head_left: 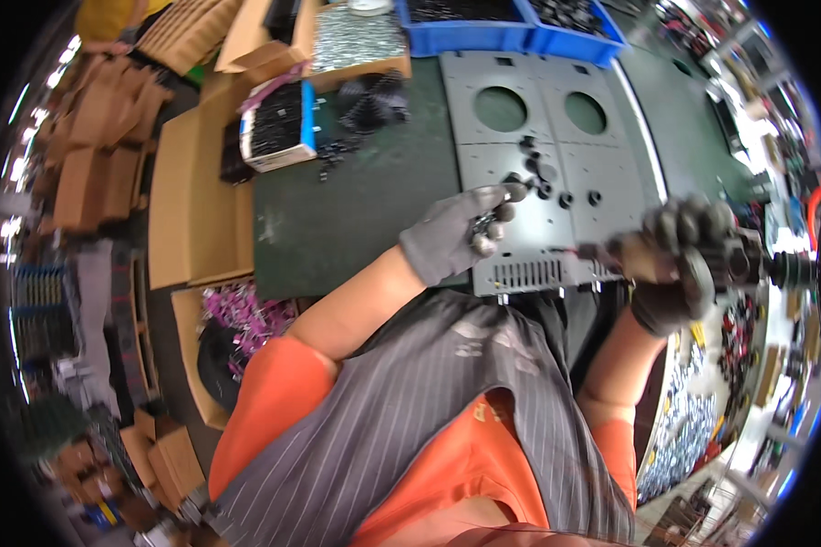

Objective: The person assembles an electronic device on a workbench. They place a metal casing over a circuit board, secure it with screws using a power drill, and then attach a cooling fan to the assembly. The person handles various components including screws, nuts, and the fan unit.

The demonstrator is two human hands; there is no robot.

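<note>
The left hand (456,232), in a grey glove, has its grip curled in around a few small metal pieces (483,222). It hovers over or rests on the left part of a grey sheet-metal panel (511,166); which of the two, I cannot tell. The right hand (680,273) has its grip wrapped around a handheld power driver (641,259), both blurred, at the panel's near right corner. The driver's long axis runs roughly left to right, its thin end aimed leftward over the slotted near edge; contact with the metal cannot be made out.

Loose black round caps (566,200) lie scattered mid-panel, just beyond and to the right of the left fingertips, so the left hand is nearer to them; the driver sits lower and farther right. The panel, with its two large round holes, lies flat on the green bench (365,205), long side running away from the person. Blue bins (470,38) stand at its far end.
</note>
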